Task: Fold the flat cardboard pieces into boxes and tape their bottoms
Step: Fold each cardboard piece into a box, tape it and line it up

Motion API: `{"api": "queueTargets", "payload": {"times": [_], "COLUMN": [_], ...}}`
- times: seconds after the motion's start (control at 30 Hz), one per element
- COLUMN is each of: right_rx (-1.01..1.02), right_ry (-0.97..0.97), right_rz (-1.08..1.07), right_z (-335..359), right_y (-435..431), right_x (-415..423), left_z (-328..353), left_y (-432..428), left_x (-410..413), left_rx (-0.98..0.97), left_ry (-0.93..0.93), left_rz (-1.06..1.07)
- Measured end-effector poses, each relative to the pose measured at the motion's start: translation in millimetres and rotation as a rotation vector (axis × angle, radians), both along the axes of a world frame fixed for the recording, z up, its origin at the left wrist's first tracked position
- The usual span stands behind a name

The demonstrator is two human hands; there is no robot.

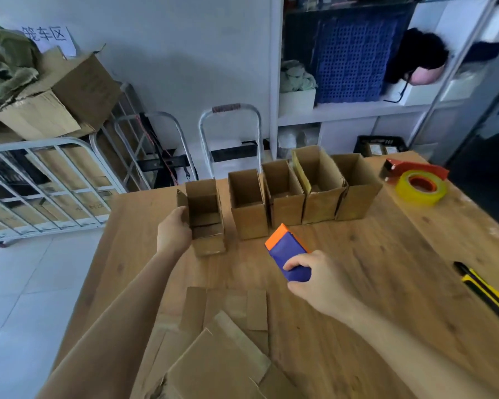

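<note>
At the leftmost box (pixel 209 243), the left hand (pixel 173 230) grips the left wall. Right of that box, the right hand (pixel 319 279) is closed round a blue-and-orange tool (pixel 288 251), low over the table (pixel 372 269). Four more open boxes (pixel 248 218) stand in a row further right. Flat cardboard pieces (pixel 222 355) lie nearer the person. Recommendation: square the held box, seat it flush in line with the row, then let go. The tape roll (pixel 421 187) sits far right.

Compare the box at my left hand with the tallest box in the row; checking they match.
The held box stands apart, gripped by the left hand; the tallest box is flanked by neighbouring boxes. The held box looks smaller; only the tallest box shows a yellowish strip. Both are upright, open-topped.
</note>
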State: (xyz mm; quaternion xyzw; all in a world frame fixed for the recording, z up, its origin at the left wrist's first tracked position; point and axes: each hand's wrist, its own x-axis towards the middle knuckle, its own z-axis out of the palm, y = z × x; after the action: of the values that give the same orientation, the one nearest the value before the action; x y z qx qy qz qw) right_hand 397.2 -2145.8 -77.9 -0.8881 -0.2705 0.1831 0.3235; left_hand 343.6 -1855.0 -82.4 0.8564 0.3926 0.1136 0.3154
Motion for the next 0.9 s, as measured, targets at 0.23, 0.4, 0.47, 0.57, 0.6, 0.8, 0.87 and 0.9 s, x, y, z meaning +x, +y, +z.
{"api": "queueTargets", "payload": {"times": [0.23,0.4,0.47,0.57,0.6,0.8,0.87,0.9], "right_rx": [-0.014,0.002,0.022,0.075,0.092,0.103,0.119,0.124], "right_ry": [-0.019,-0.016,-0.006,0.024,0.040,0.104,0.121,0.127], "right_rz": [-0.007,0.001,0.005,0.007,0.008,0.062,0.072,0.078], "right_z": [-1.3,-1.9,0.4,4.0,4.0,-1.2,-1.2,-1.5], "right_y": [12.6,7.9,1.7,-13.1,-19.6,-69.1,-85.8,-93.8], "right_x": [4.3,-1.2,-6.1,-16.0,-19.4,-41.5,-46.2,-47.5], "left_z": [-12.4,-1.0,6.1,9.0,7.9,-26.2,-32.0,-32.7], "left_y": [1.2,-12.1,-28.6,-61.2,-73.0,-123.1,-135.4,-141.2], "left_x": [27.9,2.7,-16.4,-53.8,-68.0,-150.3,-165.0,-169.4], "left_rx": [-0.092,0.107,0.152,0.148,0.123,0.012,0.003,0.012], "left_ry": [-0.077,-0.011,0.023,0.106,0.159,0.671,0.744,0.748], "left_rz": [-0.034,-0.032,-0.057,-0.107,-0.115,-0.128,-0.109,-0.091]}}
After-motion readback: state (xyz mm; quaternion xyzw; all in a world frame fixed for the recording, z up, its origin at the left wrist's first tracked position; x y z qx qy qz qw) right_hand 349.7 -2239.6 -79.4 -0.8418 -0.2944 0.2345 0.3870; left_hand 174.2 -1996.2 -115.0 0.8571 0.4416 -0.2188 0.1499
